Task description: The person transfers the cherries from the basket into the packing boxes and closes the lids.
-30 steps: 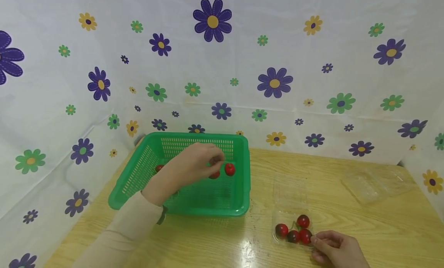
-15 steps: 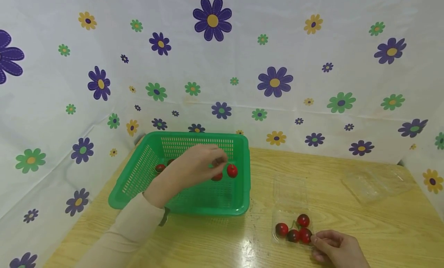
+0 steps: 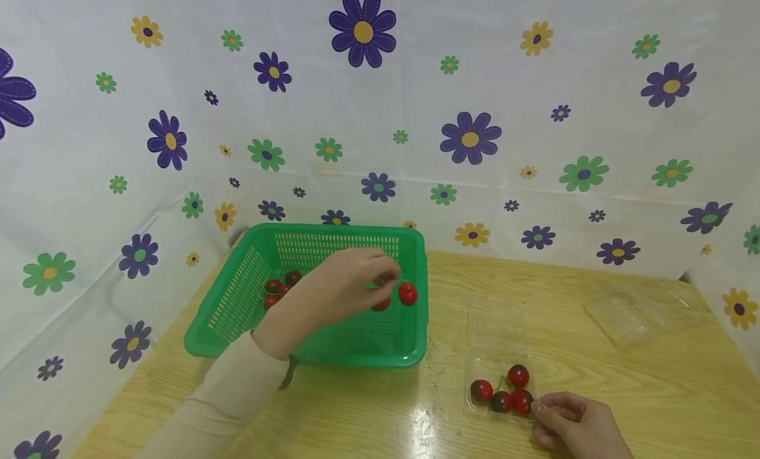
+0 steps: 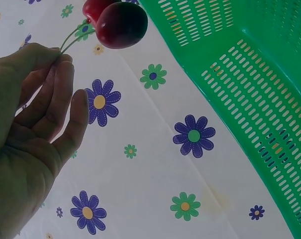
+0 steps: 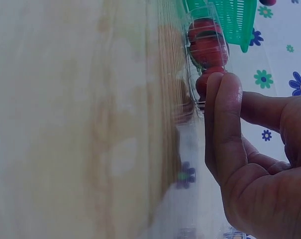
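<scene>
My left hand (image 3: 347, 284) is over the right part of the green basket (image 3: 418, 327), pinching the thin green stems of a pair of cherries (image 4: 121, 26) between thumb and fingertips. Both fruits hang below the fingers, one red (image 3: 408, 293) and the other partly hidden by the hand. At the lower right, my right hand (image 3: 578, 423) pinches the near right corner of an open clear plastic clamshell box (image 3: 497, 327). Several dark red cherries (image 3: 481, 392) lie in its near half, and the far half lies flat on the table.
More cherries (image 3: 273, 286) lie in the basket's left part, partly behind the left forearm. A second clear plastic box (image 3: 644, 314) rests at the back right of the wooden table (image 3: 570, 314). White flowered cloth (image 3: 410, 96) walls in the back and sides.
My left hand has moved slightly right with the cherry pair, uncovering more cherries in the basket's left part. The right hand has kept its hold on the box.
</scene>
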The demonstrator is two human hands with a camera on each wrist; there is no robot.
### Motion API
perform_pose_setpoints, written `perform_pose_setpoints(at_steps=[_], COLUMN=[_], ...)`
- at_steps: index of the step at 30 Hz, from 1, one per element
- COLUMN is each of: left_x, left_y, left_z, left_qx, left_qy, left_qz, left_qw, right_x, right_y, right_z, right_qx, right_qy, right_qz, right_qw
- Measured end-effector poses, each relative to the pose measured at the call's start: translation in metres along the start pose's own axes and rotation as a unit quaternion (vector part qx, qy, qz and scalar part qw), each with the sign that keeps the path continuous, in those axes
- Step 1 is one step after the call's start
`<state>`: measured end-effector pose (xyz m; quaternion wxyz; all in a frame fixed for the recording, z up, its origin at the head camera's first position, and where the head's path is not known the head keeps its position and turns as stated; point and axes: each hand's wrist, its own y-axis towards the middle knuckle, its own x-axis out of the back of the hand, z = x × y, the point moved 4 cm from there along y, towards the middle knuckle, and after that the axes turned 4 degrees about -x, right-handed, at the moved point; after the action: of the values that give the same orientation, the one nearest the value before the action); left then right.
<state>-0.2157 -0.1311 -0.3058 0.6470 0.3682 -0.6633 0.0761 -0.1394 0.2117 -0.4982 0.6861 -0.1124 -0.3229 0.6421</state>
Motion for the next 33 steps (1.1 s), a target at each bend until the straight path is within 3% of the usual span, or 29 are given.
perform_pose_setpoints(at_steps=[15, 28, 33], left_x=[0.0, 0.002, 0.0], left_y=[0.005, 0.008, 0.01], left_z=[-0.011, -0.022, -0.026], left_qx=[-0.019, -0.057, -0.062], left_qy=[-0.004, -0.002, 0.003], left_qz=[-0.005, -0.039, -0.036], left_qw=[0.9998, 0.9976, 0.9974], right_x=[0.0, 0.0, 0.0], right_y=[0.0, -0.001, 0.0], right_z=[0.001, 0.001, 0.0], right_qx=[-0.002, -0.005, -0.003], right_qy=[0.003, 0.002, 0.001], right_qz=[0.003, 0.005, 0.005], right_qw=[1.0, 1.0, 1.0])
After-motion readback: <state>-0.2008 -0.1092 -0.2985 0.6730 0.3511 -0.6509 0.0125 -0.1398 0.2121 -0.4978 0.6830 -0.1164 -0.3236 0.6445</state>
